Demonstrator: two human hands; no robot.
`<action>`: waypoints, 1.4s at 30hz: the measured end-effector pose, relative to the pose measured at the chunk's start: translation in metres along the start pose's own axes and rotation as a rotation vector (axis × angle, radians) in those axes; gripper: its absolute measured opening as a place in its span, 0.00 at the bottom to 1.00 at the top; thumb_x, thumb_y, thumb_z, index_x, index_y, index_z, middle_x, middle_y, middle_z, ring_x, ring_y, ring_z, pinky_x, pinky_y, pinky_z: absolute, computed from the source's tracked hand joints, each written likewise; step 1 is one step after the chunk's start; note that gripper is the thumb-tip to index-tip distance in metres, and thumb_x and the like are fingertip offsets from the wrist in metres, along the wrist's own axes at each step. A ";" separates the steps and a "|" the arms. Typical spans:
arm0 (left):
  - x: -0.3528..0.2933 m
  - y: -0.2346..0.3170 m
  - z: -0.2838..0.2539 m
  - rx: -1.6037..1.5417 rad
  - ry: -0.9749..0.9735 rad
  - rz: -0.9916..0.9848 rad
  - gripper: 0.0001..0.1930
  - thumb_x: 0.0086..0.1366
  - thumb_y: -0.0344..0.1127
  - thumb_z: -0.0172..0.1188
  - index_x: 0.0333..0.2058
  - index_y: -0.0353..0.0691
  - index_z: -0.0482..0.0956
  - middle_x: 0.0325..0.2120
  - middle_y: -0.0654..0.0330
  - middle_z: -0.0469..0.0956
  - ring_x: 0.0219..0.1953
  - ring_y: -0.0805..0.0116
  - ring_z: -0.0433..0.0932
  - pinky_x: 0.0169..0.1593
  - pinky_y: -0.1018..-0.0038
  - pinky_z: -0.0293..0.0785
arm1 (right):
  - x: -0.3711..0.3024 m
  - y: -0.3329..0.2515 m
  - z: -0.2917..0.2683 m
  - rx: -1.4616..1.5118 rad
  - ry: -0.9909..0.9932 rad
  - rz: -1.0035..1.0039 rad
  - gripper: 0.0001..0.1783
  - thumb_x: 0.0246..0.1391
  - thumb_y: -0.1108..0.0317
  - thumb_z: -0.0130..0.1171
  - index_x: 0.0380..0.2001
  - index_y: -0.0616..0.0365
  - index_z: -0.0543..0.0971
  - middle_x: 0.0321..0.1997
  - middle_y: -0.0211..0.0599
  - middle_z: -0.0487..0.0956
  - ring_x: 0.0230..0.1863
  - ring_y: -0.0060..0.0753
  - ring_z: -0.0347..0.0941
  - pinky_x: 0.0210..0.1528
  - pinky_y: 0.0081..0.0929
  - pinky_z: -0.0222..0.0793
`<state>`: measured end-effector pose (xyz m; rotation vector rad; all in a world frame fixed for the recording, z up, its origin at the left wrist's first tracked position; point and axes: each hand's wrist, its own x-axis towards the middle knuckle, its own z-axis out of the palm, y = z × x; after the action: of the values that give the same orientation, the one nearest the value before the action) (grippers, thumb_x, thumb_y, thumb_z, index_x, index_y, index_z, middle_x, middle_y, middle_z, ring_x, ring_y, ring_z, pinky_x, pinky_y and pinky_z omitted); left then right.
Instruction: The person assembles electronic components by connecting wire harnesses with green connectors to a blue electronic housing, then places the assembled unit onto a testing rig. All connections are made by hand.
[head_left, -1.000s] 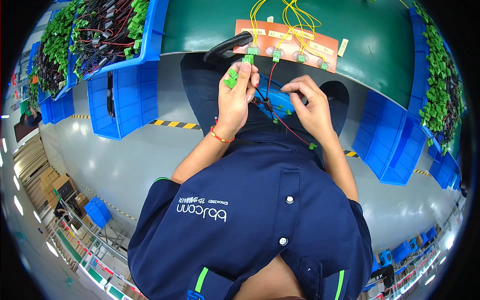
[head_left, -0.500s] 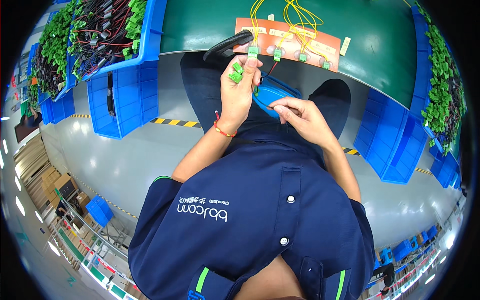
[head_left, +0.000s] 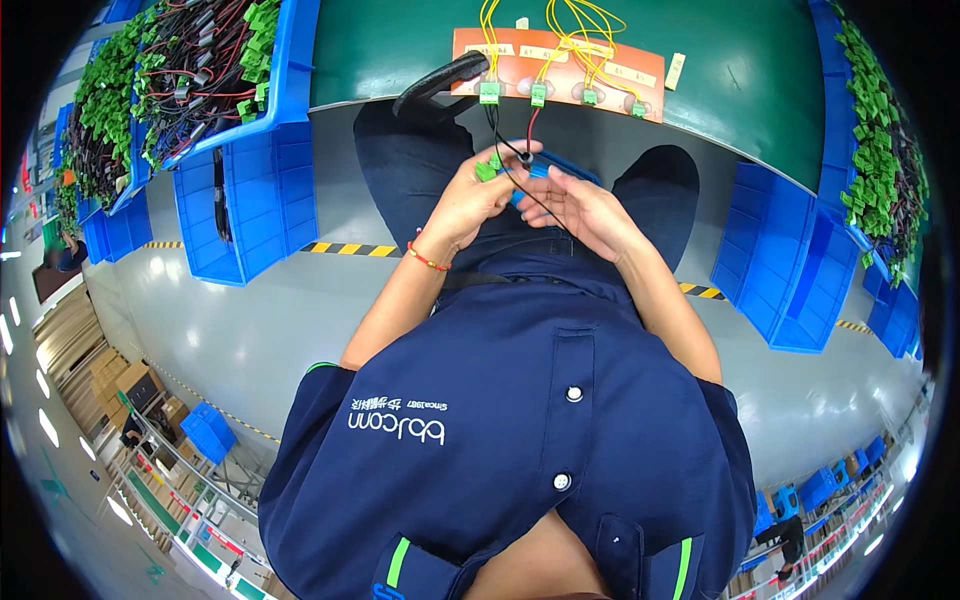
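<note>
Presently in left hand (head_left: pixel 468 208): small green plastic connectors (head_left: pixel 487 167), fingers closed about them, below the table edge.
Right hand (head_left: pixel 592 212): fingers half-curled; a thin dark wire (head_left: pixel 545 207) crossed the palm, but whether it was pinched could not be told.
Mounted connector: green plastic block (head_left: pixel 489 93) on the flat orange board (head_left: pixel 466 40), black wires leading down toward the left fingers.
Step, as judged: arranging wire between both hands.
Next move, as judged: called for a sure pinch on the wire, without tugging the block.
</note>
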<state>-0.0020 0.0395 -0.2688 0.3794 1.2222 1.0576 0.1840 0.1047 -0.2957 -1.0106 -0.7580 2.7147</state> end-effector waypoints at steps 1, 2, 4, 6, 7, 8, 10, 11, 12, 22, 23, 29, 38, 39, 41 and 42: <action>-0.002 0.001 0.004 -0.024 -0.086 -0.051 0.19 0.65 0.26 0.57 0.55 0.38 0.75 0.26 0.73 0.66 0.20 0.88 0.56 0.20 0.85 0.47 | 0.003 0.002 -0.003 0.122 0.037 0.009 0.26 0.70 0.52 0.44 0.50 0.67 0.76 0.41 0.39 0.81 0.41 0.26 0.77 0.49 0.25 0.71; -0.004 0.004 0.007 -0.022 -0.141 -0.063 0.19 0.64 0.25 0.58 0.55 0.38 0.75 0.31 0.70 0.71 0.21 0.87 0.58 0.20 0.85 0.47 | 0.003 0.003 -0.009 0.185 0.053 -0.033 0.25 0.69 0.53 0.46 0.49 0.67 0.76 0.44 0.41 0.81 0.43 0.25 0.76 0.48 0.24 0.71; -0.008 0.008 0.012 -0.071 -0.190 -0.083 0.19 0.64 0.25 0.57 0.55 0.38 0.74 0.33 0.68 0.73 0.21 0.87 0.59 0.20 0.85 0.48 | 0.001 0.002 -0.020 0.204 0.105 -0.074 0.24 0.68 0.54 0.48 0.49 0.66 0.76 0.45 0.39 0.80 0.42 0.24 0.76 0.46 0.23 0.70; -0.008 0.007 0.009 -0.149 -0.296 -0.105 0.18 0.65 0.26 0.56 0.54 0.36 0.74 0.39 0.59 0.78 0.20 0.85 0.60 0.19 0.86 0.49 | 0.001 0.000 -0.029 0.243 0.150 -0.148 0.21 0.66 0.57 0.51 0.50 0.65 0.76 0.42 0.32 0.79 0.36 0.19 0.73 0.40 0.20 0.68; -0.007 0.004 0.006 -0.149 -0.301 -0.106 0.18 0.65 0.26 0.56 0.54 0.36 0.74 0.39 0.59 0.78 0.20 0.85 0.60 0.19 0.86 0.49 | -0.002 -0.001 -0.032 0.243 0.154 -0.151 0.21 0.66 0.57 0.51 0.50 0.65 0.76 0.42 0.32 0.79 0.36 0.19 0.73 0.40 0.20 0.68; -0.007 0.001 0.003 -0.189 -0.350 -0.119 0.17 0.66 0.27 0.56 0.53 0.35 0.75 0.39 0.57 0.78 0.19 0.85 0.60 0.19 0.86 0.50 | -0.006 -0.003 -0.034 0.317 0.139 -0.230 0.20 0.66 0.59 0.51 0.50 0.65 0.76 0.40 0.31 0.78 0.34 0.19 0.71 0.39 0.20 0.68; -0.010 -0.001 0.002 -0.244 -0.394 -0.134 0.14 0.67 0.29 0.54 0.50 0.34 0.75 0.36 0.54 0.77 0.18 0.84 0.60 0.19 0.86 0.51 | -0.015 -0.011 -0.034 0.391 0.160 -0.376 0.18 0.66 0.62 0.51 0.50 0.65 0.77 0.39 0.31 0.78 0.33 0.19 0.71 0.39 0.20 0.68; -0.010 -0.001 0.000 -0.243 -0.396 -0.136 0.14 0.67 0.29 0.54 0.50 0.34 0.75 0.36 0.54 0.77 0.18 0.84 0.60 0.19 0.86 0.51 | -0.020 -0.014 -0.032 0.353 0.219 -0.443 0.19 0.66 0.62 0.51 0.51 0.66 0.76 0.40 0.33 0.79 0.34 0.19 0.71 0.40 0.20 0.68; -0.011 -0.002 -0.004 -0.252 -0.407 -0.183 0.13 0.67 0.29 0.54 0.50 0.34 0.75 0.33 0.55 0.76 0.18 0.84 0.60 0.19 0.86 0.51 | -0.025 -0.019 -0.027 0.276 0.241 -0.496 0.19 0.67 0.62 0.50 0.51 0.67 0.76 0.41 0.33 0.79 0.34 0.19 0.71 0.40 0.20 0.68; -0.023 0.001 -0.002 -0.102 -0.148 -0.201 0.12 0.68 0.30 0.56 0.49 0.38 0.74 0.24 0.67 0.69 0.17 0.87 0.56 0.19 0.86 0.47 | -0.025 -0.042 0.024 -0.123 0.281 -0.659 0.11 0.63 0.68 0.58 0.43 0.66 0.79 0.39 0.36 0.80 0.31 0.15 0.70 0.39 0.17 0.67; -0.025 -0.002 -0.003 -0.042 -0.031 -0.170 0.13 0.69 0.31 0.56 0.51 0.39 0.74 0.23 0.68 0.68 0.18 0.87 0.55 0.19 0.86 0.47 | -0.023 -0.045 0.028 -0.143 0.315 -0.685 0.11 0.63 0.68 0.58 0.42 0.66 0.79 0.39 0.36 0.80 0.31 0.15 0.70 0.37 0.16 0.67; -0.042 0.019 0.022 0.299 0.334 0.447 0.09 0.70 0.31 0.57 0.46 0.35 0.78 0.26 0.71 0.71 0.29 0.86 0.64 0.33 0.85 0.61 | -0.028 -0.037 0.039 -0.408 0.390 -0.849 0.07 0.59 0.74 0.61 0.40 0.67 0.79 0.32 0.27 0.74 0.30 0.14 0.70 0.34 0.14 0.66; -0.020 0.033 0.049 0.379 0.068 0.522 0.08 0.70 0.32 0.59 0.43 0.35 0.78 0.27 0.68 0.75 0.29 0.87 0.66 0.32 0.86 0.62 | -0.029 -0.035 0.036 -1.267 0.480 -1.179 0.11 0.48 0.78 0.66 0.37 0.61 0.78 0.32 0.38 0.77 0.30 0.39 0.78 0.31 0.29 0.74; -0.017 0.033 0.049 0.380 0.066 0.522 0.08 0.70 0.32 0.59 0.43 0.35 0.78 0.27 0.68 0.75 0.29 0.87 0.66 0.32 0.86 0.62 | -0.028 -0.036 0.036 -1.340 0.502 -1.212 0.11 0.47 0.78 0.66 0.36 0.62 0.78 0.32 0.39 0.77 0.29 0.40 0.77 0.31 0.28 0.74; -0.013 0.033 0.048 0.397 0.058 0.572 0.09 0.70 0.34 0.58 0.41 0.33 0.77 0.27 0.66 0.77 0.29 0.84 0.73 0.33 0.83 0.69 | -0.026 -0.036 0.037 -1.228 0.496 -1.176 0.10 0.50 0.77 0.66 0.37 0.62 0.79 0.31 0.37 0.78 0.28 0.36 0.76 0.30 0.25 0.72; -0.013 0.035 0.048 0.396 0.056 0.572 0.09 0.70 0.34 0.58 0.41 0.33 0.77 0.27 0.66 0.77 0.29 0.84 0.73 0.33 0.83 0.69 | -0.026 -0.036 0.038 -1.120 0.488 -1.138 0.08 0.52 0.75 0.65 0.37 0.62 0.79 0.30 0.36 0.79 0.26 0.31 0.75 0.29 0.23 0.71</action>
<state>0.0252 0.0596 -0.2184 1.0576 1.4144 1.3076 0.1779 0.1129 -0.2380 -0.8397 -1.9622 0.9425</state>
